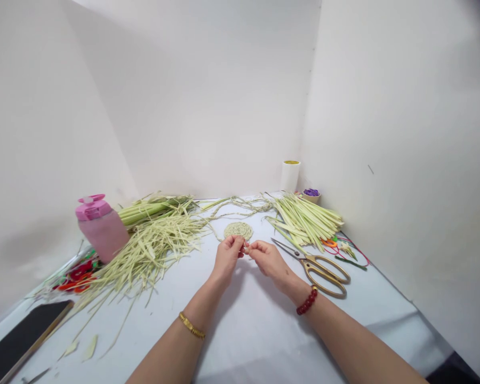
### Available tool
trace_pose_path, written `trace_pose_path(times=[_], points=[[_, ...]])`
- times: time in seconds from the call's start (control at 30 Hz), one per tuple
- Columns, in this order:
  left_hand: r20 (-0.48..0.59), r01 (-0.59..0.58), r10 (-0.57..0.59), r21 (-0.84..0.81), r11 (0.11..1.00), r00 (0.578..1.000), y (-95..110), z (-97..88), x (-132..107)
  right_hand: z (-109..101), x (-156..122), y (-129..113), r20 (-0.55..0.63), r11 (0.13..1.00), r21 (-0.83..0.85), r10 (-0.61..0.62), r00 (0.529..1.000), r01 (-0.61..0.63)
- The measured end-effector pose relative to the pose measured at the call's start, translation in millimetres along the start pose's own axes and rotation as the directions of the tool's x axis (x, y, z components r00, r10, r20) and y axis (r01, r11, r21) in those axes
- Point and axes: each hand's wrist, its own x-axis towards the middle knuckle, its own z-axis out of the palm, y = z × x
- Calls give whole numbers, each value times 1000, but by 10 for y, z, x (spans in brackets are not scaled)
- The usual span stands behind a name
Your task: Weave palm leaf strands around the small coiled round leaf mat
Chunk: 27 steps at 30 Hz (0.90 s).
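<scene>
White walls: bare on three sides, closing in around the desk.
Desk: white top carrying everything; clock directions are read from the hands, with 12 pointing away from the person.
Shredded strips: a big, loose pile of pale green leaf strips at 10 o'clock, with thin ends trailing toward the near edge.
Strip bundle: longer, wider strips lying together at 1 o'clock.
Braided cord: a long, pale plait winding across the far part of the desk at 12 o'clock, reaching toward the disc.
Pink bottle: standing at 10 o'clock against the pile.
Black slate: flat, with a wooden edge, at 8 o'clock.
Scissors: gold handles at 3 o'clock, tips just beside the right hand.
Woven disc: a flat, round coil of pale strips at 12 o'clock, just beyond the hands and not touching them, tightly and evenly wound.
Progress: the disc and cord are already made; most strips lie unworked in the pile and bundle.
Left hand: raised over the desk, gold bracelet at the wrist.
Right hand: facing it, red bead bracelet at the wrist.
Grip: both hands clenched, fingertips meeting on a small strip end, too small to see clearly.
</scene>
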Motion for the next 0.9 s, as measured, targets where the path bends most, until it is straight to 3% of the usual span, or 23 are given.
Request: trace_pose_path(times=[0.13, 0.33, 0.57, 0.9], points=[[8, -73, 73, 24, 997, 997, -31, 7, 2, 4, 5, 23, 4, 999, 25, 39, 999, -39], [25, -114, 112, 72, 991, 993, -87, 22, -18, 57, 58, 130, -20, 998, 56, -39, 999, 40], [43, -5, 6, -22, 1000, 999, -66, 33, -43, 55, 63, 169, 72, 999, 33, -34, 997, 32], [171, 120, -83, -222, 968, 982, -26, 43, -62, 78, 56, 133, -25, 997, -48, -60, 998, 59]])
